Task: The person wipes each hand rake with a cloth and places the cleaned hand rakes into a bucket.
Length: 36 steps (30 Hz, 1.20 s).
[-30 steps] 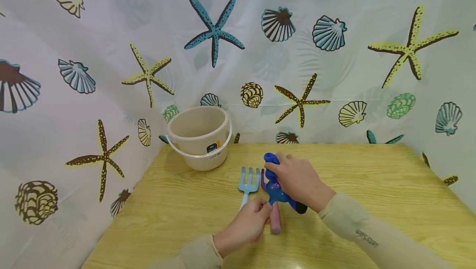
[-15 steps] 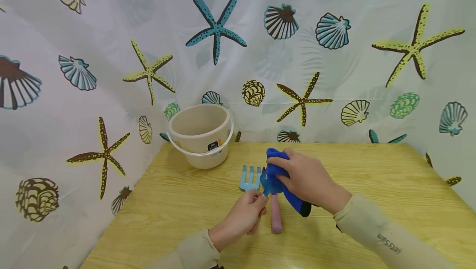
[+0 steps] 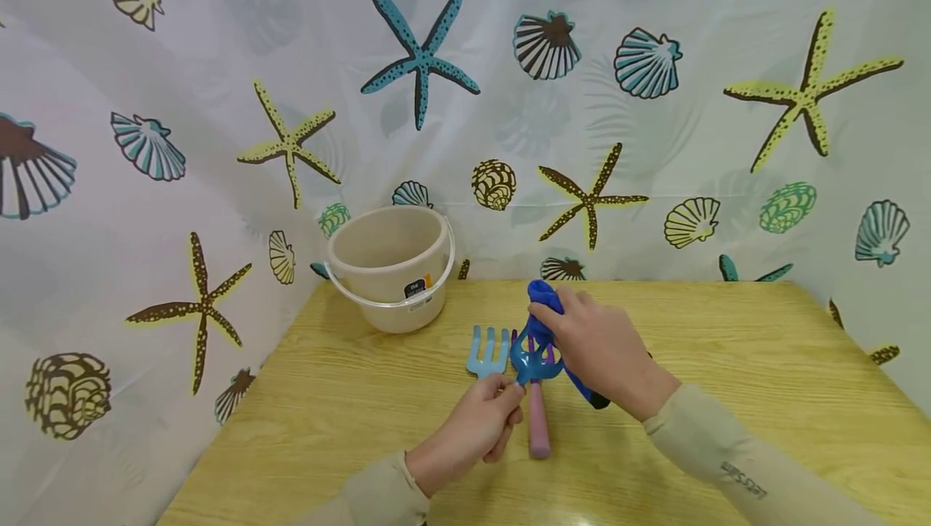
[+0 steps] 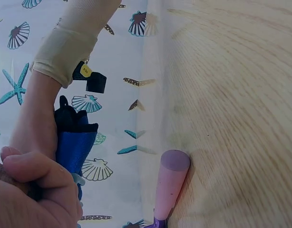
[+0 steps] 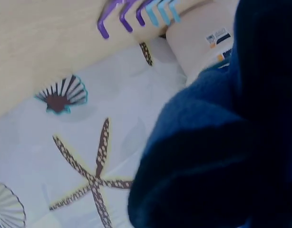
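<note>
My left hand (image 3: 476, 417) grips a blue garden hand fork (image 3: 529, 364) near its neck, its head held above the table. A blue cloth (image 3: 541, 312) is bunched in my right hand (image 3: 600, 340) and covers part of the tines; its dark-edged end hangs below. In the right wrist view the cloth (image 5: 198, 109) fills much of the right side. Beneath my hands lies a purple hand fork with a pink handle (image 3: 538, 421). A light blue hand fork (image 3: 487, 356) lies to its left, its handle hidden behind my left hand.
A cream bucket (image 3: 389, 275) with a white handle stands at the back left of the wooden table (image 3: 349, 429). Behind the table hangs a white curtain (image 3: 465, 130) printed with starfish and shells.
The cloth has shifted over the blue fork's head towards the tine tips, leaving more of the head showing. My left hand has moved slightly up and left since the first frame.
</note>
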Motion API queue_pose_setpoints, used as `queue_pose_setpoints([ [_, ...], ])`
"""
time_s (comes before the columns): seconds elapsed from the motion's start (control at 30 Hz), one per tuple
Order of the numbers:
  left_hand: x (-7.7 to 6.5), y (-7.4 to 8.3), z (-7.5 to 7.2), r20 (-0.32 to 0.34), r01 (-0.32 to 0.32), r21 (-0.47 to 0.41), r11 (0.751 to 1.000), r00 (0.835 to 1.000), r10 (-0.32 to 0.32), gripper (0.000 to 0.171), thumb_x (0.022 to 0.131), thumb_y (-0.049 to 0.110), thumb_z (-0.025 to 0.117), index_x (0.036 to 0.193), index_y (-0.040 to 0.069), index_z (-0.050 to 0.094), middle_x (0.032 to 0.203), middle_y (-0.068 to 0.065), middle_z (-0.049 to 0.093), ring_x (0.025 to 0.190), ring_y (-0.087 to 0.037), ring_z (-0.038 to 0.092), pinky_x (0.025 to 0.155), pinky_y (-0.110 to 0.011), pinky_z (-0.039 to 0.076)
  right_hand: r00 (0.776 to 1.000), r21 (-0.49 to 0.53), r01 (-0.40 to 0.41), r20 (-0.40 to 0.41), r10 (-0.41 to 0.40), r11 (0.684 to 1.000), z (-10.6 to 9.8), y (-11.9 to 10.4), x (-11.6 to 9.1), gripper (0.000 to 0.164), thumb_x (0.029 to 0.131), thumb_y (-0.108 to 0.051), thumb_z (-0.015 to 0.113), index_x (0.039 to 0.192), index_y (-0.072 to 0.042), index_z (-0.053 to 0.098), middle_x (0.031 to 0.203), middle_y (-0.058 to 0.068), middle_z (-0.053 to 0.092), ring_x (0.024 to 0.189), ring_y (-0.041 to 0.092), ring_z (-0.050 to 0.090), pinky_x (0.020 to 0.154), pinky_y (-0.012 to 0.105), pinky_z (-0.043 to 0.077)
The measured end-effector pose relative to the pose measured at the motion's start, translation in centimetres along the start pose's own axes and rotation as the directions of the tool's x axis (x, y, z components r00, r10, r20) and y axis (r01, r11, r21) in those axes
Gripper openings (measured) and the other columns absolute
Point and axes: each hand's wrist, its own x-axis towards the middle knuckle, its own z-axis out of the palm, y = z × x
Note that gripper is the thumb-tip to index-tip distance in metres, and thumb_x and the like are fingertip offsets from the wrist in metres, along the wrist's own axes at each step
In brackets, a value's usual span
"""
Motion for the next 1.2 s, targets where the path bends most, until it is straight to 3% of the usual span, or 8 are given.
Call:
queue_pose_setpoints([
  [0.1, 0.1, 0.0, -0.1, 0.005, 0.007, -0.002, 1.000, 1.000, -0.007, 0.022, 0.108, 0.023, 0.044, 0.110, 0.003, 0.052, 0.078, -0.003, 0.053, 0.040, -0.011, 0.034, 0.038, -0.024, 0.029, 0.999, 0.036, -0.040, 0.011, 0.040, 0.999, -0.8, 0.2, 0.2, 0.044, 0.086, -0.023, 0.080, 0.127, -0.022, 0.068, 0.114, 0.018, 0.063, 0.086, 0.030, 0.070, 0.048, 0.038, 0.055],
  [0.23, 0.1, -0.2, -0.4, -0.011, 0.006, 0.001, 1.000, 1.000, -0.006, 0.022, 0.108, 0.024, 0.045, 0.109, 0.004, 0.052, 0.077, -0.002, 0.053, 0.040, -0.011, 0.035, 0.039, -0.024, 0.030, 0.992, 0.201, -0.109, 0.084, 0.094, 0.973, -1.9, 0.0, 0.2, 0.043, 0.087, -0.028, 0.080, 0.128, -0.026, 0.069, 0.113, 0.014, 0.064, 0.084, 0.024, 0.069, 0.057, 0.037, 0.057],
  [0.37, 0.0, -0.2, -0.6, -0.027, -0.001, 0.005, 1.000, 1.000, 0.001, 0.023, 0.108, 0.026, 0.045, 0.109, 0.005, 0.051, 0.077, -0.001, 0.053, 0.041, -0.010, 0.035, 0.040, -0.024, 0.030, 0.988, 0.300, -0.098, 0.141, 0.057, 0.949, -1.8, -1.0, -0.3, 0.042, 0.086, -0.029, 0.080, 0.127, -0.026, 0.069, 0.110, 0.010, 0.065, 0.082, 0.018, 0.067, 0.064, 0.036, 0.058],
  [0.57, -0.1, -0.3, -0.3, -0.002, -0.019, -0.027, 0.999, 1.000, 0.019, 0.022, 0.109, 0.022, 0.043, 0.113, 0.001, 0.049, 0.074, -0.002, 0.053, 0.039, -0.011, 0.033, 0.038, -0.024, 0.027, 0.985, 0.239, -0.085, 0.167, 0.046, 0.967, -0.8, -1.1, -1.1, 0.043, 0.087, -0.025, 0.079, 0.129, -0.024, 0.068, 0.110, 0.010, 0.062, 0.084, 0.020, 0.067, 0.064, 0.037, 0.058],
  [0.77, 0.0, -0.4, 0.0, -0.028, 0.007, -0.044, 0.999, 1.000, -0.008, 0.023, 0.108, 0.024, 0.044, 0.117, 0.003, 0.049, 0.079, -0.003, 0.051, 0.041, -0.012, 0.033, 0.039, -0.025, 0.025, 0.993, 0.140, -0.076, 0.103, 0.062, 0.987, 0.1, 0.3, -1.6, 0.043, 0.086, -0.024, 0.080, 0.128, -0.022, 0.068, 0.111, 0.012, 0.062, 0.085, 0.024, 0.068, 0.058, 0.038, 0.058],
  [0.97, 0.1, -0.1, 0.1, -0.043, -0.028, -0.025, 0.999, 0.999, 0.027, 0.022, 0.108, 0.026, 0.044, 0.107, 0.005, 0.049, 0.079, -0.002, 0.051, 0.042, -0.012, 0.036, 0.039, -0.024, 0.029, 0.998, 0.064, -0.057, 0.022, 0.056, 0.996, -0.6, 0.9, -1.3, 0.045, 0.086, -0.024, 0.080, 0.129, -0.020, 0.067, 0.113, 0.018, 0.064, 0.087, 0.029, 0.069, 0.052, 0.039, 0.058],
  [1.07, 0.1, 0.1, 0.1, -0.053, -0.025, -0.029, 0.999, 0.998, 0.023, 0.021, 0.108, 0.026, 0.044, 0.105, 0.005, 0.048, 0.079, -0.002, 0.051, 0.042, -0.013, 0.036, 0.039, -0.024, 0.029, 0.994, 0.087, -0.105, 0.017, 0.104, 0.991, -1.5, 1.1, -1.1, 0.047, 0.086, -0.025, 0.080, 0.130, -0.021, 0.066, 0.114, 0.019, 0.064, 0.087, 0.030, 0.070, 0.054, 0.041, 0.058],
  [1.2, 0.2, 0.1, -0.1, -0.065, -0.013, -0.027, 1.000, 0.998, 0.011, 0.021, 0.108, 0.026, 0.044, 0.107, 0.005, 0.049, 0.078, -0.002, 0.051, 0.042, -0.012, 0.036, 0.038, -0.024, 0.029, 0.987, 0.229, -0.154, 0.083, 0.139, 0.961, -2.2, 0.7, -1.4, 0.045, 0.088, -0.026, 0.078, 0.131, -0.025, 0.066, 0.113, 0.015, 0.064, 0.081, 0.023, 0.068, 0.058, 0.037, 0.058],
])
